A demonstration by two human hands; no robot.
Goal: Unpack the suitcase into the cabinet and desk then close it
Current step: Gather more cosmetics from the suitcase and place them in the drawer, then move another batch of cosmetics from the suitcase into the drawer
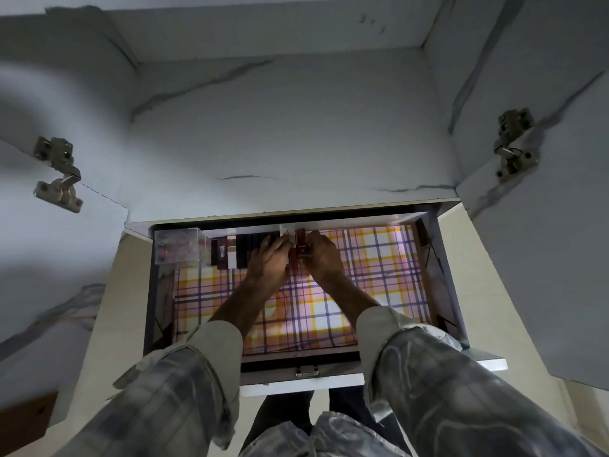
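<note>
At frame centre, right hand (pixel 321 255) pinches a dark red box (pixel 301 249) at the open drawer (pixel 441 258) rear; left hand (pixel 268 258), fingers curled, touches the adjacent boxes (pixel 244 250).

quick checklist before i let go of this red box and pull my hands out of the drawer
1. Drawer pulled out far enough to work in: ok.
2. Dark red box in hand: ok, the right hand pinches it; the left hand touches its left side.
3. Box in line with the row of small boxes along the back edge: ok, it sits at the row's right end.
4. Box resting flat on the plaid liner: cannot tell, fingers hide its base.
5. Clear plastic case in the back left corner undisturbed: ok.
6. Free liner to the right for more items: ok.
</note>
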